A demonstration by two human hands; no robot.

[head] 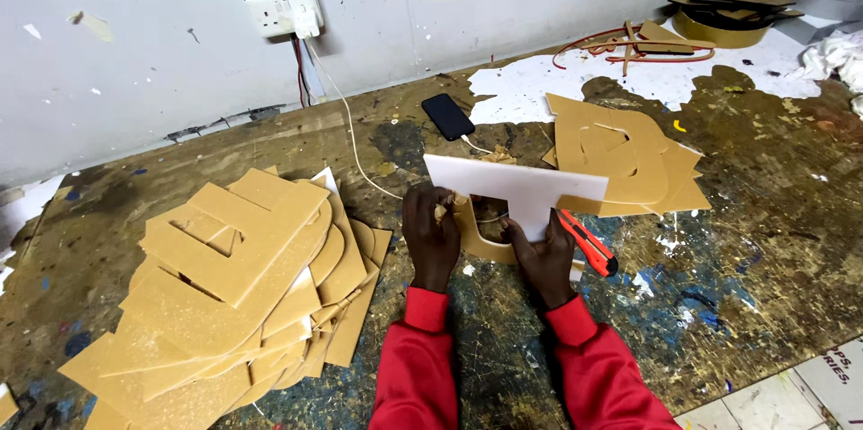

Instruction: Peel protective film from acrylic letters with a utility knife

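1. At the left of the frame lies a big pile of tan cut-out letter shapes. It rests on the paint-spotted worktable, well apart from both hands.
2. Near the middle, the left hand is closed on the left end of a white T-shaped piece. Its fingers also touch a tan peeled strip that curls just below the white piece.
3. The white piece sits in the middle of the frame, between the two hands. Its long top bar runs from left to right, and its short stem points down toward the person.
4. The right hand pinches the bottom of the stem. It is the hand nearer to the stem, and the left hand is nearer to the bar.
5. The right hand also holds a red utility knife. The knife slants down and to the right, away from the white piece.
6. Behind the white piece, at the upper right, lie more tan letter shapes.
7. Higher up, a black phone lies on the table, on a white cable.
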